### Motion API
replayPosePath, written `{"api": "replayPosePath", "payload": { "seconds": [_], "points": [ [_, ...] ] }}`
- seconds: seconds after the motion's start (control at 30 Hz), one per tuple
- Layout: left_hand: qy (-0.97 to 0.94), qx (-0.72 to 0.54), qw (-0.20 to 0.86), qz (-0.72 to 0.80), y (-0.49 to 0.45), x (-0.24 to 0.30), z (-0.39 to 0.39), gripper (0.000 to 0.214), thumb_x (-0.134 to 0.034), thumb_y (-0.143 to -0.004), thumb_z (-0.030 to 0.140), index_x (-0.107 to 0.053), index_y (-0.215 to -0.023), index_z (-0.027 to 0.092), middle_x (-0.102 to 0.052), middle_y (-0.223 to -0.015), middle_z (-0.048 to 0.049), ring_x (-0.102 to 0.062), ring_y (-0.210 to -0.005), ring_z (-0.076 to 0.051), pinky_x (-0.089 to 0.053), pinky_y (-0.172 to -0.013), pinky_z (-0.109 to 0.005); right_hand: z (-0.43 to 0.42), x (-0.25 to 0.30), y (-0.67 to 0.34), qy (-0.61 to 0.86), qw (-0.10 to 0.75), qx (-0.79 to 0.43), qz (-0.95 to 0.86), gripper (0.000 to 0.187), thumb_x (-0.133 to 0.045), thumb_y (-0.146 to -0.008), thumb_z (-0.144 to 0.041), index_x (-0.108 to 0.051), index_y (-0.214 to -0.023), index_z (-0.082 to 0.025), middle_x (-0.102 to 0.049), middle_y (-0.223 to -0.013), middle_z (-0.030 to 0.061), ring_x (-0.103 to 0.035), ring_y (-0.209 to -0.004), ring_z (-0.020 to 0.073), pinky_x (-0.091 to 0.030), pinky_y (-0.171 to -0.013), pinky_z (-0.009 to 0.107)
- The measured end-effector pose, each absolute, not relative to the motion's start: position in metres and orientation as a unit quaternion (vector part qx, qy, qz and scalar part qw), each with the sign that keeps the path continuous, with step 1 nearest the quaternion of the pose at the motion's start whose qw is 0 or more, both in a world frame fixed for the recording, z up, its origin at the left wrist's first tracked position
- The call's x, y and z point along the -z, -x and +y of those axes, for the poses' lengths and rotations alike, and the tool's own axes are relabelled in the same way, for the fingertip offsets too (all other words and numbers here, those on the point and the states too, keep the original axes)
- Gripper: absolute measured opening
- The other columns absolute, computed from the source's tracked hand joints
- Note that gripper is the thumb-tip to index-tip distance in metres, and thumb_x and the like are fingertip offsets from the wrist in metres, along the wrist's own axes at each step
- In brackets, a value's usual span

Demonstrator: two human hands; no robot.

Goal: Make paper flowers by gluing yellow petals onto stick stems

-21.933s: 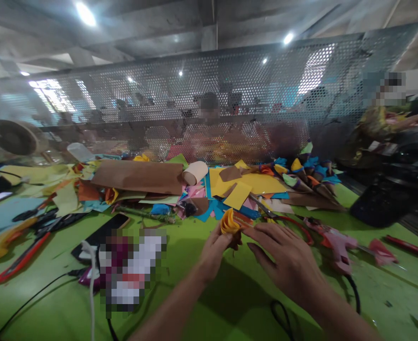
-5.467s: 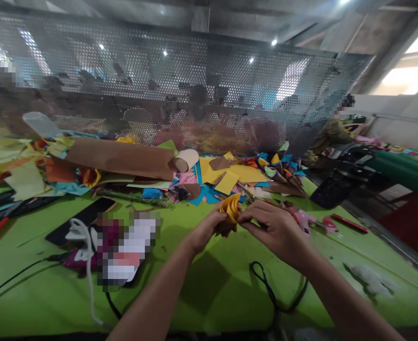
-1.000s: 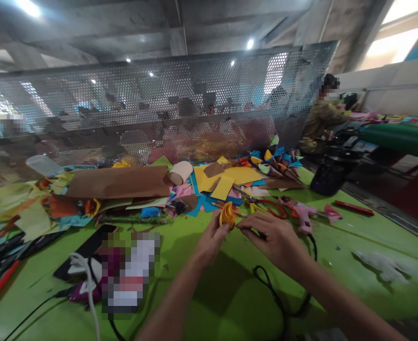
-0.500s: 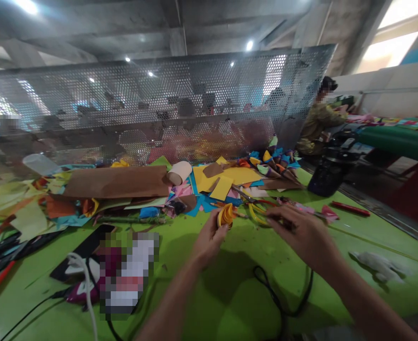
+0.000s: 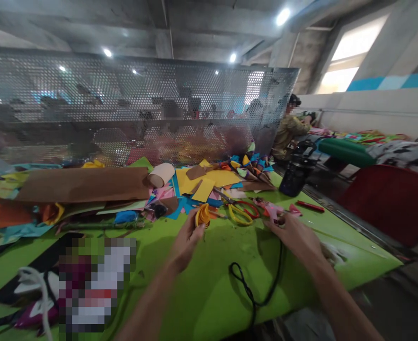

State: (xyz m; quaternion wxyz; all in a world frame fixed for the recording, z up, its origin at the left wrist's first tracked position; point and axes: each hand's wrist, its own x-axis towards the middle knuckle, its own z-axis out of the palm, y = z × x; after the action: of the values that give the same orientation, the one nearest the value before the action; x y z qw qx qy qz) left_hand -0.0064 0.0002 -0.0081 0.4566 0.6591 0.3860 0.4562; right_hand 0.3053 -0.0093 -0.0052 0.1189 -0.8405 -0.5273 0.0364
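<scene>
My left hand (image 5: 187, 237) is closed around a small orange-yellow paper coil (image 5: 202, 216), holding it upright above the green table. To the right, my right hand (image 5: 296, 234) reaches over the table with fingers and thumb apart, at the near edge of a crumpled pink paper piece (image 5: 273, 211). Whether the fingertips touch that piece is hard to see. Between the hands and a little farther off lie scissors with yellow handles (image 5: 240, 216), beside a red handle loop (image 5: 252, 208).
Paper sheets, a brown roll (image 5: 84, 183) and a cream tube (image 5: 162, 174) lie along the perforated screen (image 5: 134, 109). Paper cones (image 5: 254, 166) and a dark bottle (image 5: 297, 170) stand at back right. A black cord (image 5: 254, 296) loops nearby. Another person (image 5: 289, 128) works beyond.
My view has turned right, so the table things sit farther left. My right hand has moved away from the scissors' handles to the crumpled pink paper. My left hand still holds the coil.
</scene>
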Motion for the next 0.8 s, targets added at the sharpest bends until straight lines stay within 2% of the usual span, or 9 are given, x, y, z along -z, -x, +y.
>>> {"api": "replayPosePath", "payload": {
  "seconds": [0.13,0.2,0.37,0.43,0.57,0.6,0.67,0.73,0.8],
  "points": [
    [-0.642,-0.469,0.468,0.386,0.007,0.009,0.001,0.049,-0.046,-0.092,0.046,-0.049,-0.135,0.023,-0.060,-0.126,-0.0079,-0.053,-0.113,-0.024,-0.039,-0.099,-0.034,-0.003,0.011,-0.317,0.836,0.222,-0.093,-0.493,0.032,-0.064,-0.069,-0.051,-0.064,-0.078,-0.020,-0.071,-0.082,0.0153,-0.067,-0.078,0.0389,-0.038,-0.058,0.037],
    [-0.634,-0.474,0.474,0.386,0.006,0.011,0.002,0.050,-0.048,-0.091,0.047,-0.050,-0.135,0.023,-0.060,-0.127,-0.0080,-0.054,-0.113,-0.024,-0.040,-0.099,-0.034,0.000,0.013,-0.325,0.826,0.268,-0.117,-0.481,0.029,-0.066,-0.065,-0.046,-0.064,-0.076,-0.020,-0.069,-0.073,0.0118,-0.066,-0.074,0.0358,-0.038,-0.058,0.036],
    [-0.610,-0.486,0.504,0.371,0.004,0.009,0.001,0.052,-0.048,-0.090,0.045,-0.050,-0.135,0.021,-0.058,-0.131,-0.0087,-0.053,-0.116,-0.024,-0.041,-0.100,-0.034,0.003,0.019,-0.332,0.763,0.395,-0.212,-0.467,0.047,-0.063,-0.063,-0.045,-0.059,-0.101,-0.018,-0.062,-0.062,0.0008,-0.057,-0.053,0.0200,-0.040,-0.049,0.030],
    [-0.605,-0.488,0.512,0.366,0.004,0.007,0.000,0.052,-0.049,-0.089,0.044,-0.050,-0.135,0.021,-0.058,-0.132,-0.0086,-0.053,-0.118,-0.024,-0.041,-0.101,-0.034,-0.001,0.017,-0.327,0.715,0.482,-0.252,-0.439,0.054,-0.068,-0.059,-0.045,-0.056,-0.104,-0.018,-0.059,-0.062,-0.0022,-0.051,-0.047,0.0152,-0.039,-0.045,0.028],
    [-0.599,-0.490,0.524,0.355,0.004,0.009,0.002,0.051,-0.049,-0.090,0.043,-0.050,-0.136,0.021,-0.058,-0.132,-0.0085,-0.052,-0.119,-0.024,-0.040,-0.103,-0.034,-0.016,-0.002,-0.311,0.544,0.684,-0.313,-0.371,0.056,-0.081,-0.052,-0.034,-0.061,-0.103,-0.025,-0.063,-0.078,-0.0023,-0.056,-0.059,0.0130,-0.045,-0.051,0.025],
    [-0.596,-0.493,0.525,0.356,0.004,0.010,0.003,0.051,-0.049,-0.090,0.043,-0.050,-0.136,0.021,-0.058,-0.132,-0.0085,-0.052,-0.119,-0.024,-0.041,-0.102,-0.034,-0.020,-0.008,-0.307,0.514,0.695,-0.341,-0.369,0.053,-0.081,-0.053,-0.031,-0.062,-0.102,-0.027,-0.064,-0.082,-0.0019,-0.059,-0.065,0.0140,-0.047,-0.054,0.025],
    [-0.592,-0.494,0.524,0.362,0.004,0.013,0.004,0.052,-0.050,-0.090,0.044,-0.049,-0.137,0.021,-0.058,-0.132,-0.0084,-0.053,-0.117,-0.024,-0.042,-0.101,-0.035,-0.028,-0.022,-0.299,0.495,0.649,-0.439,-0.376,0.037,-0.078,-0.060,-0.034,-0.064,-0.094,-0.027,-0.065,-0.079,-0.0002,-0.060,-0.063,0.0154,-0.046,-0.049,0.026],
    [-0.595,-0.489,0.520,0.369,0.004,0.015,0.005,0.053,-0.051,-0.090,0.044,-0.049,-0.137,0.021,-0.059,-0.131,-0.0084,-0.053,-0.115,-0.024,-0.043,-0.099,-0.036,-0.034,-0.032,-0.292,0.487,0.593,-0.505,-0.396,0.023,-0.071,-0.069,-0.043,-0.061,-0.079,-0.025,-0.059,-0.064,0.0004,-0.050,-0.046,0.0136,-0.036,-0.037,0.026],
    [-0.599,-0.488,0.517,0.370,0.004,0.016,0.006,0.053,-0.050,-0.090,0.043,-0.049,-0.137,0.021,-0.059,-0.129,-0.0085,-0.054,-0.113,-0.024,-0.043,-0.098,-0.036,-0.037,-0.038,-0.285,0.483,0.570,-0.524,-0.409,0.028,-0.073,-0.068,-0.048,-0.058,-0.072,-0.024,-0.054,-0.055,-0.0006,-0.040,-0.038,0.0113,-0.026,-0.031,0.025]
  ]
}}
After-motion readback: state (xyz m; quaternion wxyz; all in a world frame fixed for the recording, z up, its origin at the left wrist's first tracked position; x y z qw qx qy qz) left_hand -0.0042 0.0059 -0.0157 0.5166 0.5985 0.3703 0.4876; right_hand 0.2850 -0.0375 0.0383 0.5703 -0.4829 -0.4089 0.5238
